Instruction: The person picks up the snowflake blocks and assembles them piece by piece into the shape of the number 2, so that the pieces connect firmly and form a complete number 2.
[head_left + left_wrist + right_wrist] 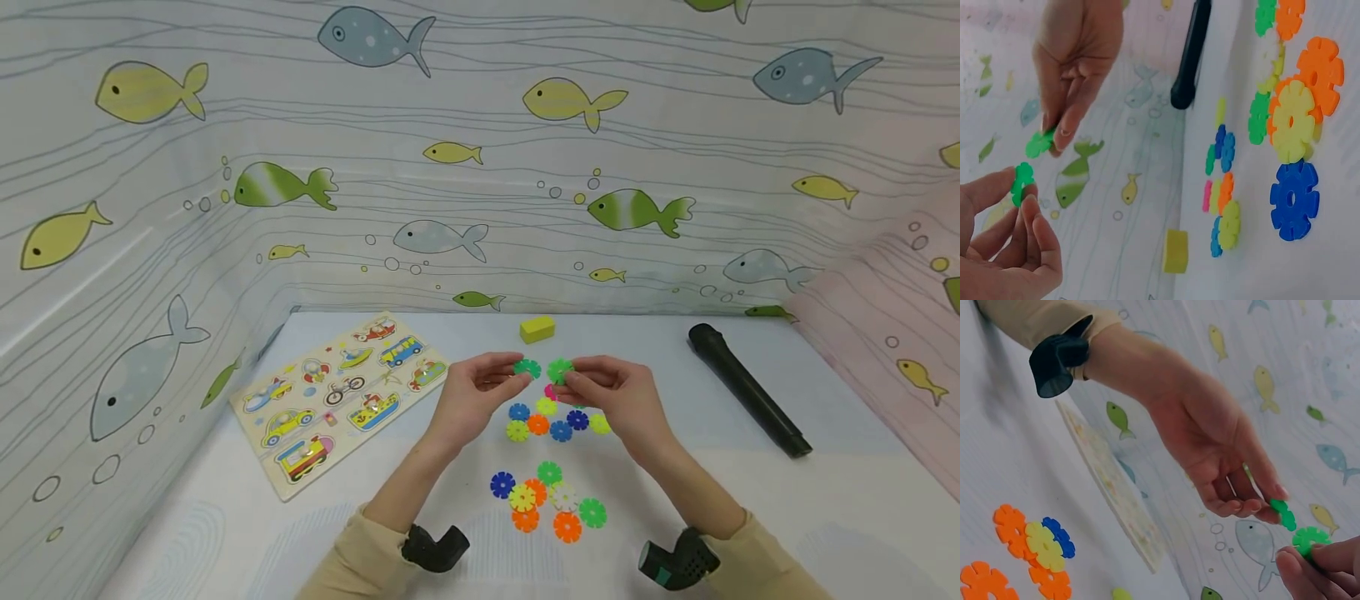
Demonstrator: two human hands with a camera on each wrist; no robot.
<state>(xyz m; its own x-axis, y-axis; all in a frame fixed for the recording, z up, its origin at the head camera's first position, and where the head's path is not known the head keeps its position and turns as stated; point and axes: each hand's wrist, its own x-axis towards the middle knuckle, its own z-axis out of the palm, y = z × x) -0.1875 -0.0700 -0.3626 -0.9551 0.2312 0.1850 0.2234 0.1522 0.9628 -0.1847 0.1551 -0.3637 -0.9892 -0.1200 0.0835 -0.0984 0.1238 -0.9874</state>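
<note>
Both hands are raised above the table, close together. My left hand (471, 398) pinches a green notched plastic disc (528, 368) between thumb and fingers. Another green notched disc (560, 371) is pinched by my right hand (619, 402). A small gap separates the two discs, seen also in the left wrist view between the left disc (1022, 184) and the right disc (1039, 144). Beneath the hands lies a group of coloured discs, among them an orange disc (538, 425). Nearer the person is a second group, with a dark blue disc (503, 484) and overlapping yellow and orange ones.
A wooden vehicle puzzle board (330, 408) lies on the left of the white table (420, 550). A yellow block (537, 330) sits at the back, and a black stick-like object (750, 390) lies on the right. Fish-patterned sheeting (360, 275) stands behind.
</note>
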